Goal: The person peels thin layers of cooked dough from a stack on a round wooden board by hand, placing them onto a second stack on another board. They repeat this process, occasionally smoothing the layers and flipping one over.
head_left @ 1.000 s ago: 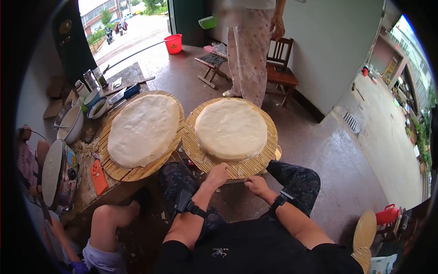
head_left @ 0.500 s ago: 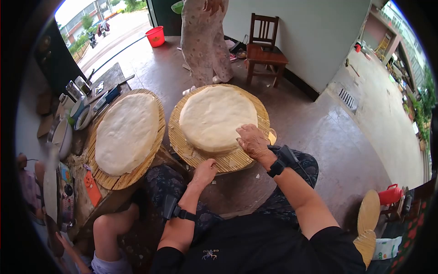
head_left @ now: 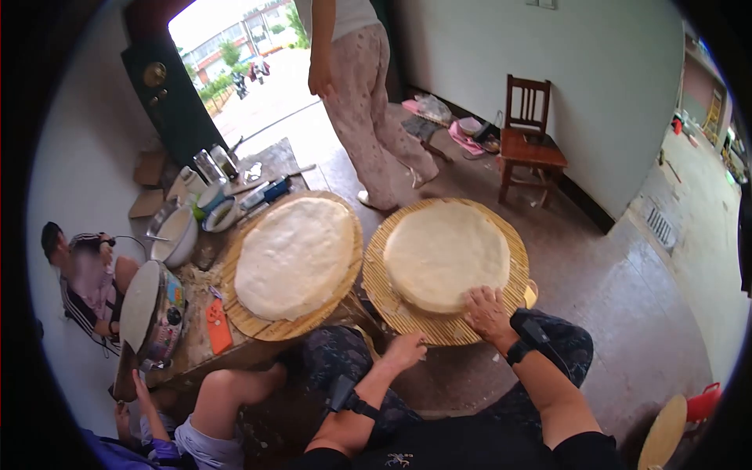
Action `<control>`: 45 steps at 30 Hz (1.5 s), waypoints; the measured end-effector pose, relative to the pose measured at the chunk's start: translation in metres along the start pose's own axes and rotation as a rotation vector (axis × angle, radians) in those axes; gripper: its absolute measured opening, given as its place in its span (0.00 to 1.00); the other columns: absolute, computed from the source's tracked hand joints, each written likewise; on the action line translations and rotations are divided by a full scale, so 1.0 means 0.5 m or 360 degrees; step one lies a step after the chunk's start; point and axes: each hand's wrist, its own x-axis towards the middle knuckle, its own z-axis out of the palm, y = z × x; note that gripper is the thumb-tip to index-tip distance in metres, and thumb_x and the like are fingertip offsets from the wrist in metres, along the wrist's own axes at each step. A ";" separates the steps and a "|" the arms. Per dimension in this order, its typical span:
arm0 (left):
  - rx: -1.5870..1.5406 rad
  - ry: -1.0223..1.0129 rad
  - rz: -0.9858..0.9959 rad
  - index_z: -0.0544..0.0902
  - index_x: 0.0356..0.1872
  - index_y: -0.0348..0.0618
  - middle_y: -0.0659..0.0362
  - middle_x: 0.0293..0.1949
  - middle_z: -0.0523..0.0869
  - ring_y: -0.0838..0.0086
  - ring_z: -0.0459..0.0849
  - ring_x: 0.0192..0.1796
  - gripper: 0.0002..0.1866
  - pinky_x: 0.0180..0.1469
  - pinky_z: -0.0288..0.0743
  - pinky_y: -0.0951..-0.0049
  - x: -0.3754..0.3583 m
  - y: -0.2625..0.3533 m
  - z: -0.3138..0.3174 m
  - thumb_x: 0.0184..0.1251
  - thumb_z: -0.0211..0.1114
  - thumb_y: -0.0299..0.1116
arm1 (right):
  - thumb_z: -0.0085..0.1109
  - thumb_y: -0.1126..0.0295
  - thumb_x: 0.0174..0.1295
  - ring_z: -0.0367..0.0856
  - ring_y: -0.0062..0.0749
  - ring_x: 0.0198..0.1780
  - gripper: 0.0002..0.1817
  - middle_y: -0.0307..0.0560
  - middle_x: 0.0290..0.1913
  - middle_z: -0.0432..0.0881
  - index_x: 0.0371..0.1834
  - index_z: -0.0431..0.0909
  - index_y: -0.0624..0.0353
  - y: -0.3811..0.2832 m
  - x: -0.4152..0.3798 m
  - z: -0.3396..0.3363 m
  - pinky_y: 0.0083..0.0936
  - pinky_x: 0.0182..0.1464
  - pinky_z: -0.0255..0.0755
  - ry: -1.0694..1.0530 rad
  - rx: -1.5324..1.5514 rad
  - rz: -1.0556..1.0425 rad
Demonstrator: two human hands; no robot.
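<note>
In front of my knees, a thick round stack of pale flatbread sheets lies on a round slatted mat. My right hand rests on the stack's near right edge, fingers spread and palm down. Just off the mat's near edge is my left hand, its fingers curled in and nothing visible in them. To the left, a second round mat on the low table holds another pale stack of the same kind.
The low table also bears a bowl with a spoon, jars, an orange tag and a round griddle. One person stands beyond the mats; others sit at the left. A wooden chair is by the wall.
The view has turned left, so things sit further right. My right hand has flattened onto the stack's edge from a bent-finger pose. The standing person's legs have shifted, and the red bucket is out of sight.
</note>
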 end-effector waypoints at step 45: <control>-0.0881 -0.0205 -0.0531 0.79 0.48 0.44 0.59 0.31 0.82 0.77 0.79 0.30 0.15 0.33 0.73 0.75 -0.230 0.026 0.191 0.61 0.58 0.36 | 0.54 0.61 0.52 0.75 0.38 0.44 0.11 0.43 0.36 0.79 0.37 0.77 0.51 -0.180 -0.087 0.005 0.35 0.45 0.64 -0.0260 0.0373 -0.0820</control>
